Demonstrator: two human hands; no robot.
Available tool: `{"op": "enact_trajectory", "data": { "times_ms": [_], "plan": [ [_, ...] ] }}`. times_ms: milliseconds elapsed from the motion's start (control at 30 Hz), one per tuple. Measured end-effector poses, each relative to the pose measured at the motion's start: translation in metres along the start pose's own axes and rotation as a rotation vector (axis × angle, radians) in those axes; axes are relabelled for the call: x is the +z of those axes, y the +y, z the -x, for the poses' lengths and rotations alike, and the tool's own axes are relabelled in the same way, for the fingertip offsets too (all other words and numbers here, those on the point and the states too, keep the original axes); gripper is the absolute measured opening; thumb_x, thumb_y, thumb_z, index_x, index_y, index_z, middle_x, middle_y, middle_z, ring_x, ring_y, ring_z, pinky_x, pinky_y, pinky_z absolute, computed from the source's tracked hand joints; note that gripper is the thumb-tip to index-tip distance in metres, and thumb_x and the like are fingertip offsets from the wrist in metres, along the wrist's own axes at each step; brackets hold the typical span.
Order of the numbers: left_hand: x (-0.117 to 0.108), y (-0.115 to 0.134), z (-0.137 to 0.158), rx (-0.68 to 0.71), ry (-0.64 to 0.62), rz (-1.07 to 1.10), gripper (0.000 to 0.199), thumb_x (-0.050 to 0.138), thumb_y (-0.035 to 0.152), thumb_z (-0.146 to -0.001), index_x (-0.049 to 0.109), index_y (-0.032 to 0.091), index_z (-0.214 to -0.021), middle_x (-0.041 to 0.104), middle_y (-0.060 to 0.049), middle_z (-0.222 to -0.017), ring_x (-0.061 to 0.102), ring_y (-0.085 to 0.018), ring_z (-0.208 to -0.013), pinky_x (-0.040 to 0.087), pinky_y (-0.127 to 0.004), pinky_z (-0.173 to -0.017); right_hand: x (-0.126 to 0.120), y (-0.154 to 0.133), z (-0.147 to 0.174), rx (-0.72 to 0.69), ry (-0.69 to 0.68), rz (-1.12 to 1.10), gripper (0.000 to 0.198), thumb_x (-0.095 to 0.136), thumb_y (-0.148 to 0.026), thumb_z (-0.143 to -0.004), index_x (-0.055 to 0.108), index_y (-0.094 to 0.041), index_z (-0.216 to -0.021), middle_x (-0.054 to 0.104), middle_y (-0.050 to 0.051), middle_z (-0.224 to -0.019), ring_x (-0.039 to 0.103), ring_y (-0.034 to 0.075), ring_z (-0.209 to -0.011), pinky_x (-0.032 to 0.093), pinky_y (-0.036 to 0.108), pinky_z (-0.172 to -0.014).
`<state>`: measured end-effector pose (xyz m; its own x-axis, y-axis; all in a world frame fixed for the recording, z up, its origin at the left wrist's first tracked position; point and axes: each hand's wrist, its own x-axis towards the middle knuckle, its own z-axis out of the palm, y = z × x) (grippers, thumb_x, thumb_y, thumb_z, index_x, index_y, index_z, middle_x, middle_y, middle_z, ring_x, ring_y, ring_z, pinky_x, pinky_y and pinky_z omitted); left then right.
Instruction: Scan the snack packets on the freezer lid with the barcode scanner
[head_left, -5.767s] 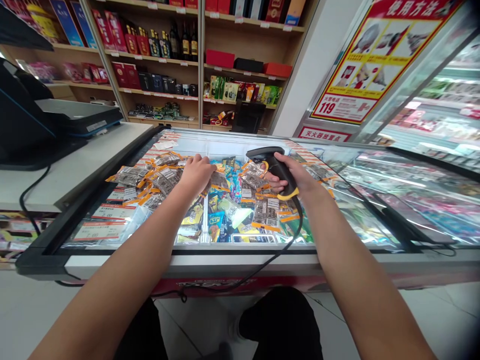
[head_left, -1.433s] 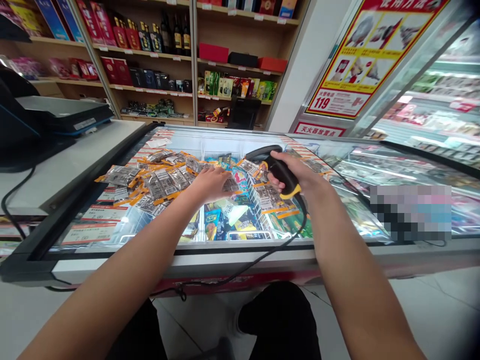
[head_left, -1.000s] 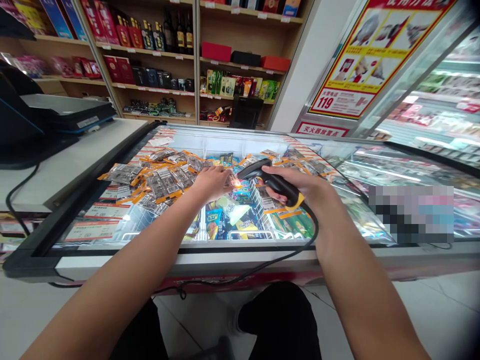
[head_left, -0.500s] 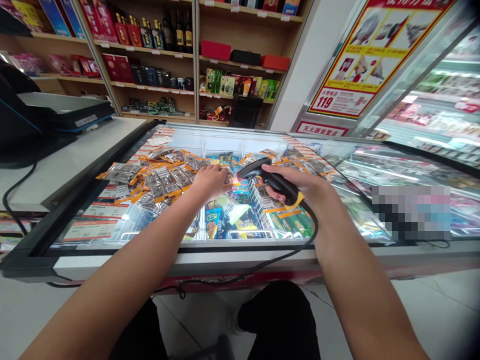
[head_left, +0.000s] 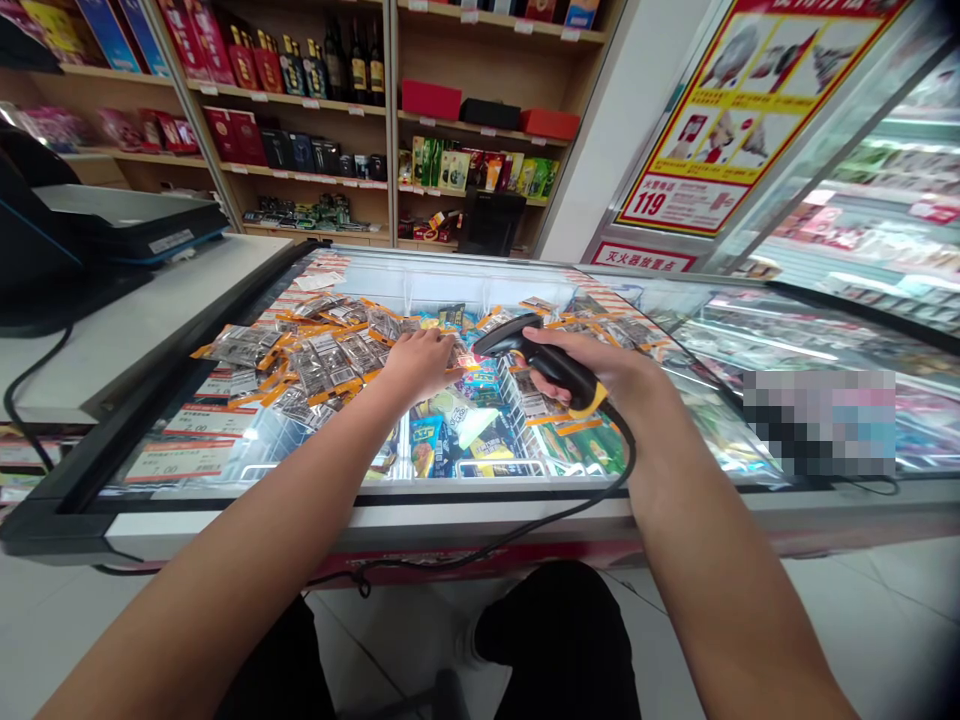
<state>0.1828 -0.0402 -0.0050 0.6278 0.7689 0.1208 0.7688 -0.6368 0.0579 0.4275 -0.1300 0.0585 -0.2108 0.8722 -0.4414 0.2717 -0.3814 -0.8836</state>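
Note:
My right hand is wrapped round a black and yellow barcode scanner, whose head points left. A small orange-edged snack packet is in my left hand, just in front of the scanner head; a reddish glow falls on it. My left fingers curl over the packet and hide much of it. More clear and orange snack packets lie in a loose pile left of my left hand, on the glass top of a chest freezer. A few others lie beneath and beyond the scanner.
The scanner's black cable loops down across the freezer's front edge. Through the glass show baskets of colourful packs. A white counter with a black scale-like device stands at left. Shelves of bottles and boxes rise behind.
Both hands stay almost where they were, with the scanner still aimed at the packet. The red glow on the packet looks slightly weaker.

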Motion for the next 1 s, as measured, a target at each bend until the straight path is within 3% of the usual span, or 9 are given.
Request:
{"op": "enact_trajectory", "data": {
  "times_ms": [433,667,767,833,900,1000],
  "plan": [
    [-0.002,0.003,0.002,-0.009,-0.02,-0.014,0.066,0.047,0.062,-0.103,0.051,0.02,-0.155,0.059,-0.018,-0.154,0.055,-0.037,-0.141,0.043,-0.048,-0.113,-0.013,-0.001,-0.001,-0.065,-0.092,0.017,0.052,0.055,-0.07,-0.1,0.064,-0.02,-0.085,0.061,0.006,-0.054,0.051,0.016,-0.041,0.047,0.027,-0.04],
    [-0.011,0.0,0.006,-0.051,-0.03,-0.084,0.061,0.052,0.06,-0.098,0.064,0.017,-0.14,0.066,-0.018,-0.145,0.056,-0.036,-0.138,0.04,-0.048,-0.118,-0.012,-0.005,-0.01,-0.171,0.304,-0.333,0.044,0.059,-0.063,-0.1,0.065,-0.02,-0.093,0.063,0.006,-0.06,0.052,0.015,-0.041,0.044,0.027,-0.037],
    [-0.013,-0.003,0.008,-0.046,0.007,-0.125,0.066,0.056,0.059,-0.096,0.062,0.013,-0.142,0.062,-0.02,-0.15,0.05,-0.037,-0.146,0.03,-0.048,-0.127,-0.011,-0.008,-0.013,-0.256,0.372,-0.468,0.043,0.06,-0.063,-0.1,0.065,-0.02,-0.099,0.061,0.003,-0.059,0.051,0.014,-0.042,0.042,0.025,-0.036],
    [-0.014,0.004,0.01,0.023,0.021,-0.102,0.075,0.058,0.056,-0.096,0.051,0.01,-0.155,0.049,-0.022,-0.164,0.038,-0.038,-0.157,0.019,-0.052,-0.133,-0.01,-0.009,-0.015,-0.308,0.385,-0.552,0.045,0.06,-0.065,-0.099,0.065,-0.02,-0.1,0.059,0.002,-0.059,0.05,0.013,-0.042,0.042,0.023,-0.037],
    [-0.013,0.019,0.013,0.185,0.001,-0.008,0.079,0.057,0.052,-0.098,0.038,0.015,-0.165,0.033,-0.018,-0.175,0.025,-0.037,-0.164,0.014,-0.055,-0.134,-0.01,-0.01,-0.017,-0.357,0.392,-0.627,0.046,0.059,-0.066,-0.099,0.063,-0.02,-0.1,0.056,0.0,-0.059,0.048,0.012,-0.042,0.043,0.022,-0.037],
    [-0.007,0.051,0.018,0.516,-0.083,0.168,0.074,0.054,0.05,-0.102,0.031,0.03,-0.17,0.02,-0.01,-0.181,0.025,-0.032,-0.166,0.026,-0.052,-0.132,-0.011,-0.01,-0.018,-0.415,0.398,-0.682,0.044,0.061,-0.066,-0.098,0.062,-0.022,-0.101,0.054,-0.003,-0.06,0.046,0.01,-0.042,0.045,0.022,-0.039]
  ]
}}
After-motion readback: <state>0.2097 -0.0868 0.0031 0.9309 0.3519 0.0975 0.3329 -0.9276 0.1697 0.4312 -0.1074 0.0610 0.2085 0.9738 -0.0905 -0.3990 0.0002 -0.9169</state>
